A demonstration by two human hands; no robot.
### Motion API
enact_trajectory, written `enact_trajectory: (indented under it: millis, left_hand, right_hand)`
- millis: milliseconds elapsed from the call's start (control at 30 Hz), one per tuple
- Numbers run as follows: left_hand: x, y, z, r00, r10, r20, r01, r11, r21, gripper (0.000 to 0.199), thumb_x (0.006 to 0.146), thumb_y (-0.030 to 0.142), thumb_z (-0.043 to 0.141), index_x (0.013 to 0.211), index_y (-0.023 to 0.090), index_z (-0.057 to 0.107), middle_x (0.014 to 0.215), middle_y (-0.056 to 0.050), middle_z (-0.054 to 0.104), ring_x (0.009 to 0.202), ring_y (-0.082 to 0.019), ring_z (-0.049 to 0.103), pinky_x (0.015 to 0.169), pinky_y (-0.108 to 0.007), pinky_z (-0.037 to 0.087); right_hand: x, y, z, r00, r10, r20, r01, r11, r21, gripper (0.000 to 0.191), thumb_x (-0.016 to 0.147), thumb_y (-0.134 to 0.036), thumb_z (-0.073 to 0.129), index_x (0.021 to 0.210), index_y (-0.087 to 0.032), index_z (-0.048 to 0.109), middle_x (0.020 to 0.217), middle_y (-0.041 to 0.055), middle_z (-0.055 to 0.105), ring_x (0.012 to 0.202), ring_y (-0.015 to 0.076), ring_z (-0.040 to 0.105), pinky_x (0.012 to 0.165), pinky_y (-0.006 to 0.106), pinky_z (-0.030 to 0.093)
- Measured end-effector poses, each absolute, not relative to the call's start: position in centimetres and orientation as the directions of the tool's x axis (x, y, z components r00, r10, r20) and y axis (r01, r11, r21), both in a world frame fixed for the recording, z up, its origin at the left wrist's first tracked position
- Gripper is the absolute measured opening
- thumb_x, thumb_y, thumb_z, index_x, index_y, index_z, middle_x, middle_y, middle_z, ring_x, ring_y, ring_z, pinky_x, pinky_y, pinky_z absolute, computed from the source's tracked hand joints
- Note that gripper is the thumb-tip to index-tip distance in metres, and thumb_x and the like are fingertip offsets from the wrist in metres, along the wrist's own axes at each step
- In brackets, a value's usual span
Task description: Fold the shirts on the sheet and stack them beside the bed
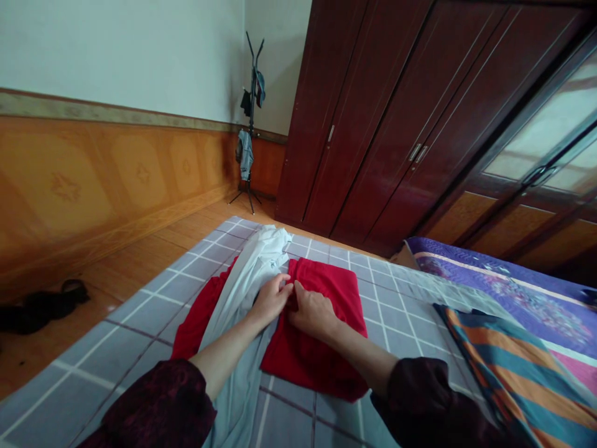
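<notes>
On the bed lies a folded red garment [342, 298], its layers stacked into a rough rectangle. My left hand [273, 300] is at its upper left edge, fingers bent and closed on the cloth there. Close beside it, my right hand [313, 311] rests on top of the red garment, index finger reaching toward the same edge and the other fingers curled onto the fabric. Under my left forearm runs a long, crumpled pale garment [237, 298]. More red cloth [200, 317] shows from beneath its left side.
The bed has a grey checked sheet [392, 305]. A striped orange-and-blue garment [527, 367] lies at right, near a purple floral cover [504, 280]. Dark wardrobes [373, 112] stand behind, with a coat rack [252, 118] in the corner. Dark items [41, 305] lie on the floor at left.
</notes>
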State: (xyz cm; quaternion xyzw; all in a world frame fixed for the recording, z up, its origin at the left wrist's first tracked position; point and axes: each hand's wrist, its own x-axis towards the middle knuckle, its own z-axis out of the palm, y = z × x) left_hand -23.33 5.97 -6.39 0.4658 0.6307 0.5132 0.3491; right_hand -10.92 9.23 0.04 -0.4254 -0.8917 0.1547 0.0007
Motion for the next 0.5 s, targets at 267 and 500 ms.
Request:
enact_trajectory:
  millis: [267, 500]
  left_hand:
    - [-22.7, 5.8, -6.2, -0.262, 0.962, 0.078, 0.387, 0.031, 0.922, 0.047, 0.079, 0.040, 0.058, 0.117, 0.012, 0.055, 0.068, 0.000, 0.059, 0.065, -0.016, 0.058, 0.063, -0.025, 0.041]
    - [-22.2, 5.0, -5.2, -0.203, 0.976, 0.081, 0.500, 0.032, 0.865, 0.061, 0.079, 0.052, 0.058, 0.123, 0.011, 0.051, 0.070, 0.000, 0.059, 0.068, -0.018, 0.058, 0.062, -0.026, 0.040]
  right_hand:
    - [-3.7, 4.7, 0.6, -0.726, 0.685, -0.065, 0.677, 0.693, -0.249, 0.066, 0.073, -0.034, 0.065, 0.134, -0.015, 0.047, 0.116, 0.0116, 0.061, 0.104, 0.0288, 0.057, 0.085, 0.038, 0.045]
    - [-2.3, 3.1, -2.7, -0.771, 0.626, 0.115, 0.626, 0.779, -0.043, 0.024, 0.080, -0.017, 0.058, 0.104, -0.018, 0.063, 0.096, 0.0062, 0.060, 0.088, 0.0233, 0.055, 0.071, 0.032, 0.041]
